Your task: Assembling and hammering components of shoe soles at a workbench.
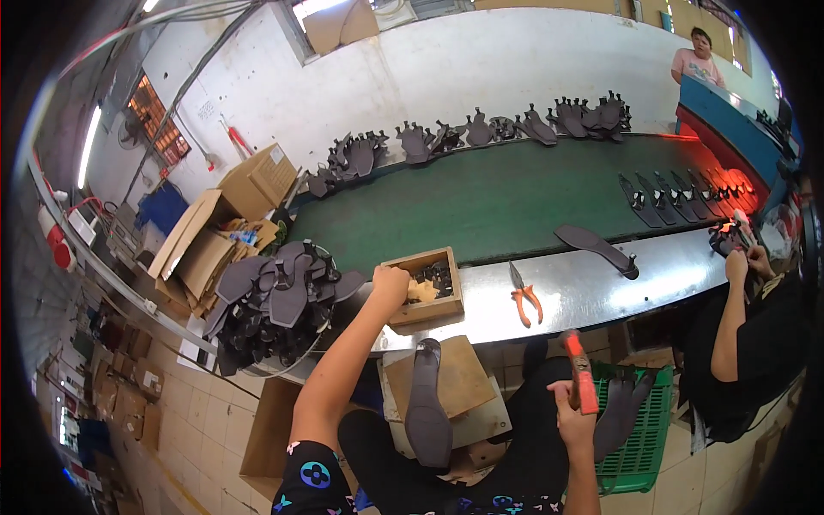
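Note:
My right hand [573, 421] is closed around a hammer [585, 390] with red parts, raised above my right thigh. At the left wall of a wooden box [429, 311], my left hand [392, 287] is curled, its fingertips hidden. Inside the box lie small black parts [439, 279] and a yellowish piece [421, 292]. Between my knees, a dark shoe sole [427, 416] with a heel at its far end lies on a brown pad [468, 378] on a work stand. To the right of the box, pliers [525, 300] with orange handles rest on the metal ledge.
A heap of dark soles [287, 292] fills a round container at left, near cardboard boxes [197, 245]. Beyond the metal ledge runs a green conveyor belt [481, 197] carrying soles. A green crate [639, 429] stands at my right, beside a co-worker's arm [730, 335].

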Demonstrator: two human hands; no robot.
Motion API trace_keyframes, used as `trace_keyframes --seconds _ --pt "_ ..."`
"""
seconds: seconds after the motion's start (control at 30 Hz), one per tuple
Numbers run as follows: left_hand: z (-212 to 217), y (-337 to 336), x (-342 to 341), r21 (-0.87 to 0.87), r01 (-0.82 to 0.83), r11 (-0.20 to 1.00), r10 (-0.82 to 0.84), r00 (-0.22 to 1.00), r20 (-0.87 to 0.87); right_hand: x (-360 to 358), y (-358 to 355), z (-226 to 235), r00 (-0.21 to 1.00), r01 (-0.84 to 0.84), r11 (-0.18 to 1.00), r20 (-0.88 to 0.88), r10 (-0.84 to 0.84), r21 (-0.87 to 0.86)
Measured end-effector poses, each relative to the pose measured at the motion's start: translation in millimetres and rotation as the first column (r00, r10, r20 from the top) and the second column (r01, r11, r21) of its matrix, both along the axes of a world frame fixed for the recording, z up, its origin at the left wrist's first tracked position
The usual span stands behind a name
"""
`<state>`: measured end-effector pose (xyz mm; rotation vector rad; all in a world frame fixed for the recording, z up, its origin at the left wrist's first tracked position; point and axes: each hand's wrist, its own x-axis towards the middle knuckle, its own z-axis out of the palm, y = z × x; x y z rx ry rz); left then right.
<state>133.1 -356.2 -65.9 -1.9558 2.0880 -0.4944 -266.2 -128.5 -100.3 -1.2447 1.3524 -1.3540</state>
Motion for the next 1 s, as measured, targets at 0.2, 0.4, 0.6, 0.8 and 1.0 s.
trace_keyframes --seconds 0.2,0.4,0.6,0.8,1.0 --pt "48 56 -2 -0.444 -0.017 0.896 -0.301 0.71 -0.636 25 -13 47 0.979 -0.163 0.961 -0.155 0.131 -0.223" --pt "144 222 -112 -0.635 -0.143 0.759 -0.568 0.332 -0.753 52 -14 103 0.883 -0.337 0.909 0.251 0.395 -0.246" --pt "162 312 -133 -0.711 -0.029 0.703 -0.68 0.267 -0.683 92 4 163 0.667 -0.592 0.726 0.293 0.685 -0.349" --pt "142 318 -124 -0.728 0.082 0.681 -0.724 0.225 -0.652 111 18 165 0.554 -0.7 0.645 0.339 0.761 -0.305" --pt "50 261 -88 -0.357 -0.36 0.862 -0.272 0.265 -0.925 121 -26 107 0.807 -0.59 0.802 -0.037 0.589 -0.09"
